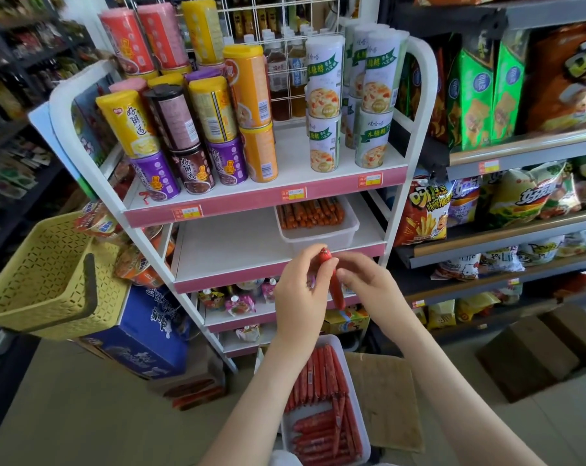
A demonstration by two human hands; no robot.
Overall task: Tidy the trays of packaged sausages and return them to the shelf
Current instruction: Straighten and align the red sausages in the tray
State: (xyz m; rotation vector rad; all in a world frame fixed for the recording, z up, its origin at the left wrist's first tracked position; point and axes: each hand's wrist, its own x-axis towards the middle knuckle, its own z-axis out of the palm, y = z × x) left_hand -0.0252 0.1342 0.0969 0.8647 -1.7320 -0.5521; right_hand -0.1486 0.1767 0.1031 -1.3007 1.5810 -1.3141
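Observation:
A single red packaged sausage (336, 286) stands upright between my hands, in front of the white rack's second shelf (231, 250). My left hand (301, 290) pinches it near the top. Fingers of my right hand (368, 280) touch its right side. Below my arms a white tray (356, 381) full of red sausages lies low by the floor. A second white tray (318, 235) of orange-red sausages sits on the right of the second shelf.
Stacked porridge cans (170, 129) fill the rack's top shelf. A yellow basket (46, 277) sits on a blue carton (143, 334) at left. Snack bags (486, 89) line the dark shelves at right. Flattened cardboard (385, 401) lies beside the lower tray.

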